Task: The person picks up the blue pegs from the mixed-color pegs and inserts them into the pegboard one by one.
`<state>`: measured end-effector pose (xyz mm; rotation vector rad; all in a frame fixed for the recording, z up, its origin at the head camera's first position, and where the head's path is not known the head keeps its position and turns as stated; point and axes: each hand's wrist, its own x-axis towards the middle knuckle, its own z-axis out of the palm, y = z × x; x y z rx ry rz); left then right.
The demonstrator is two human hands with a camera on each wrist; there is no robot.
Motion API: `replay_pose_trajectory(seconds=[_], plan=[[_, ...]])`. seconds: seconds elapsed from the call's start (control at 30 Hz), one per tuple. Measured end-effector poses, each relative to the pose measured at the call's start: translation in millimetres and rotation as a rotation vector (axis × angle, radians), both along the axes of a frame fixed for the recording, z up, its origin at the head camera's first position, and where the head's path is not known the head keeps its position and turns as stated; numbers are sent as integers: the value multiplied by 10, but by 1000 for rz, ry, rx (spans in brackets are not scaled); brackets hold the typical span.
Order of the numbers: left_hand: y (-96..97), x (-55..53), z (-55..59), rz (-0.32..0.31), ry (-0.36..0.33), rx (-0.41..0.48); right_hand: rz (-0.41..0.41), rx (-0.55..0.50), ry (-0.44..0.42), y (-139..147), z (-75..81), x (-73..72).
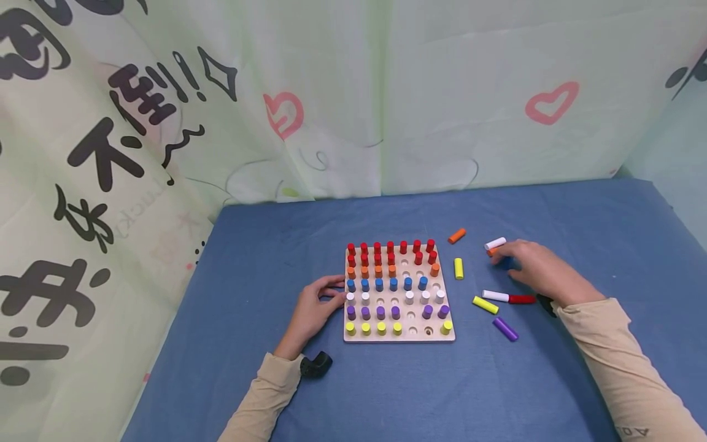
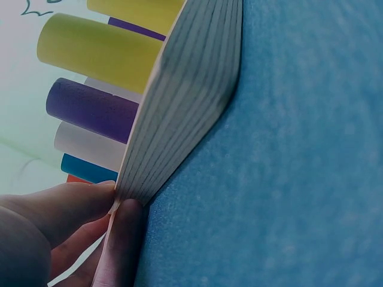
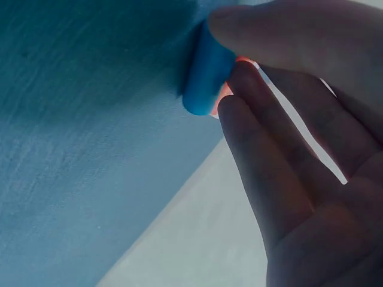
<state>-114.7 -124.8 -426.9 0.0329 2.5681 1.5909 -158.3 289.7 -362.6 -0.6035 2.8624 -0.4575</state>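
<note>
A wooden pegboard [image 1: 375, 337] carries rows of red, orange, blue, white, purple and yellow pegs, with several bare holes, mostly right of middle. My left hand [image 1: 312, 310] holds the board's left edge; in the left wrist view a thumb and a finger [image 2: 122, 245] meet at its layered side. Off to the right, my right hand [image 1: 538, 270] reaches down to the table. Its thumb and fingers are at a blue peg [image 3: 206, 78], the thumb over its upper end. Close beside that lie an orange peg [image 1: 492, 252] and a white peg [image 1: 495, 243], partly behind the fingers.
Loose pegs lie on the blue cloth [image 1: 248, 258] right of the board: an orange peg [image 1: 456, 236], a yellow peg [image 1: 459, 268], another yellow peg [image 1: 485, 305], a white peg [image 1: 495, 296], a red peg [image 1: 521, 299] and a purple peg [image 1: 505, 329]. A printed curtain [image 1: 331, 73] hangs behind.
</note>
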Motion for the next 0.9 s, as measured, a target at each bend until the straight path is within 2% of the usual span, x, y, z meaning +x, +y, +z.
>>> replay_pose_trajectory(seconds=[0.17, 0.33, 0.57, 0.9], plan=[[4, 4, -6, -2, 7, -7, -6, 3, -15, 23, -18, -1], [6, 5, -8, 6, 6, -8, -6, 27, -4, 45, -27, -5], [0, 7, -10, -14, 30, -4, 0, 57, 15, 41, -36, -5], [-1, -2, 8, -7, 15, 4, 14, 67, 43, 32, -41, -21]])
